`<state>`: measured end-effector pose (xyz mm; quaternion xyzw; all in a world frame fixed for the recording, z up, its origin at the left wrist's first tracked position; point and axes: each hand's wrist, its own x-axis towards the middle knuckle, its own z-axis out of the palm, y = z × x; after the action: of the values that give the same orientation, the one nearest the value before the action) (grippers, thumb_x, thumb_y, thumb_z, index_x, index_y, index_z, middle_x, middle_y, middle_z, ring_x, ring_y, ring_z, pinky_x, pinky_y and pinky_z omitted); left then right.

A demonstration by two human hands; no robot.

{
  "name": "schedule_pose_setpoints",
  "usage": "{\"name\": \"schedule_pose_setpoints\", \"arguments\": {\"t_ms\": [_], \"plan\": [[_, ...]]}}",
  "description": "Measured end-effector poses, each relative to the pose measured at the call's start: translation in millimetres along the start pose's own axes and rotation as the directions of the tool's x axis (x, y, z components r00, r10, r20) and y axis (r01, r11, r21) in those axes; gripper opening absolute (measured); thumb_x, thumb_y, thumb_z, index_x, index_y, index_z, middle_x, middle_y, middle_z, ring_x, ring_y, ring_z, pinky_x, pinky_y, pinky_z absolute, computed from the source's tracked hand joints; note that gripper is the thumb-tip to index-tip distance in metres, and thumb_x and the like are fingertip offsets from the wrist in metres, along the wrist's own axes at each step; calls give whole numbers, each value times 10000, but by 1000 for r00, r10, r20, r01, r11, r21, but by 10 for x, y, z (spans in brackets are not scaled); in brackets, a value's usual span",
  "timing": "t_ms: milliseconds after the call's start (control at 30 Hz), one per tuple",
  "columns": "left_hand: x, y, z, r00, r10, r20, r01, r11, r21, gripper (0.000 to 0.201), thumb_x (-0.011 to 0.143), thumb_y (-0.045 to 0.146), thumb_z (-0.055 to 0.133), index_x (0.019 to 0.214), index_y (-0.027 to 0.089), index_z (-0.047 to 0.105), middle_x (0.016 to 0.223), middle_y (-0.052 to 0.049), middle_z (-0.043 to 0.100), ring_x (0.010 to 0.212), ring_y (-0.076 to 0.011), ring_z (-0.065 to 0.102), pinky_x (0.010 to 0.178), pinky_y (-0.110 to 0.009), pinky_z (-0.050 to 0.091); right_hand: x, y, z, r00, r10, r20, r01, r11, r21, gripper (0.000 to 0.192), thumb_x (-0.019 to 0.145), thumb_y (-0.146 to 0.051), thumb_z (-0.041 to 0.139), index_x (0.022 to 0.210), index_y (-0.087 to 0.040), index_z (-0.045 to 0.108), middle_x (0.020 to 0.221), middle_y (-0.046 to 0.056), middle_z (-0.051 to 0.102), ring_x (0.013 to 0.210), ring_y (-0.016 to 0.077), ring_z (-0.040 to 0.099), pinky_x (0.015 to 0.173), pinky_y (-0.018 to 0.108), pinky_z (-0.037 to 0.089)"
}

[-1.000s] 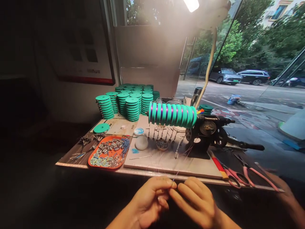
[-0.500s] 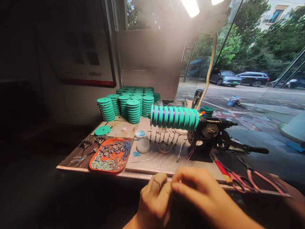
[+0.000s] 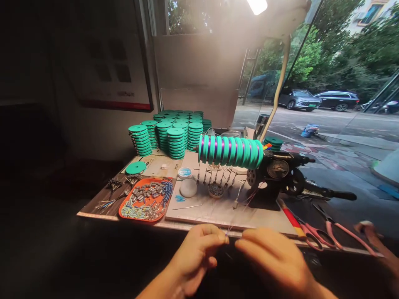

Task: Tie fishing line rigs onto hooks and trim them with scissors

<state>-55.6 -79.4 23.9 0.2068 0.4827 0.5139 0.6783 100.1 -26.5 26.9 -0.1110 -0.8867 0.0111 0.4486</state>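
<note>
Just in front of the table's near edge, my left hand (image 3: pixel 204 251) pinches a thin fishing line (image 3: pixel 230 227) between thumb and fingertips. The line rises toward the board and is hard to follow there. My right hand (image 3: pixel 274 257) is a little to the right, apart from the left, with its fingers pressed together and slightly blurred. Its thumb tip is hidden, and I cannot make out what lies in it. Beyond both hands, a row of green foam spools (image 3: pixel 230 150) wound with purple line sits on the shaft of a black hand-cranked winder (image 3: pixel 278 169).
An orange tray (image 3: pixel 121 214) of small fittings lies at left, near stacked green spools (image 3: pixel 176 143). On the board (image 3: pixel 205 220) are a round white lid (image 3: pixel 188 188) and a bowl of beads (image 3: pixel 215 191). Scissors (image 3: pixel 314 234) and pliers (image 3: pixel 335 228) lie at right, under the lamp (image 3: pixel 258 5).
My hands have drawn apart slightly. The left has turned, showing its pinch and the line; the right has moved right and lower. The whole view has shifted a little.
</note>
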Motion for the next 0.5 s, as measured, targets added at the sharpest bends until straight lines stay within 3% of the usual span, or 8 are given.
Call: {"name": "schedule_pose_setpoints", "arguments": {"t_ms": [67,167,267,333,400,433,467,500], "plan": [[-11,18,27,985,-168,24,170,966,-196,102,580,78,691,585,97,591,613,2,533,471,-18,410,333,-64,208,-191,-12,66,981,-196,17,196,965,-175,212,842,-90,422,865,-116,631,676,82,642,590,155,542,536,285,406],[-20,-7,54,975,-218,45,222,941,-256,130,568,81,705,582,96,577,591,18,507,429,6,384,339,-47,235,-311,-21,230,973,-232,-19,223,953,-204,188,818,-97,452,856,-103,637,624,77,621,542,154,501,493,293,380],[-13,-59,62,959,-269,93,285,906,-314,163,553,97,729,586,91,569,604,22,489,417,21,339,340,-38,233,-381,-58,354,991,17,-131,-16,1000,8,137,825,-152,490,850,-133,623,581,42,558,524,136,465,462,260,372],[-4,-83,63,959,-254,125,280,914,-293,166,557,130,738,609,92,585,621,18,477,440,9,352,337,-45,219,-456,-100,400,937,340,-83,-308,915,262,137,849,-200,478,821,-172,609,623,28,551,559,127,499,496,238,410],[1,-86,61,985,-111,128,127,984,-123,138,604,179,705,613,105,589,646,15,461,453,-9,364,337,-75,220,-533,-146,408,795,589,143,-581,673,457,187,858,-280,477,744,-188,593,666,17,569,605,124,542,555,226,445],[1,-83,56,993,19,116,-23,999,36,124,635,190,676,602,113,584,672,9,459,468,-22,379,354,-96,249,-556,-168,393,720,633,284,-676,545,496,227,848,-334,492,701,-186,584,660,8,571,604,124,549,564,222,449],[1,-81,48,978,179,112,-200,953,227,116,666,185,641,592,121,577,707,-2,464,505,-42,416,396,-120,307,-560,-190,361,660,632,407,-740,452,498,259,828,-377,515,669,-183,577,648,0,572,597,123,549,567,220,446],[1,-82,34,929,345,134,-369,829,420,118,694,167,603,587,129,570,747,-14,472,560,-67,458,463,-150,367,-539,-211,313,623,604,496,-777,405,482,274,810,-399,535,650,-180,575,640,-5,574,592,121,545,572,218,440]]}}
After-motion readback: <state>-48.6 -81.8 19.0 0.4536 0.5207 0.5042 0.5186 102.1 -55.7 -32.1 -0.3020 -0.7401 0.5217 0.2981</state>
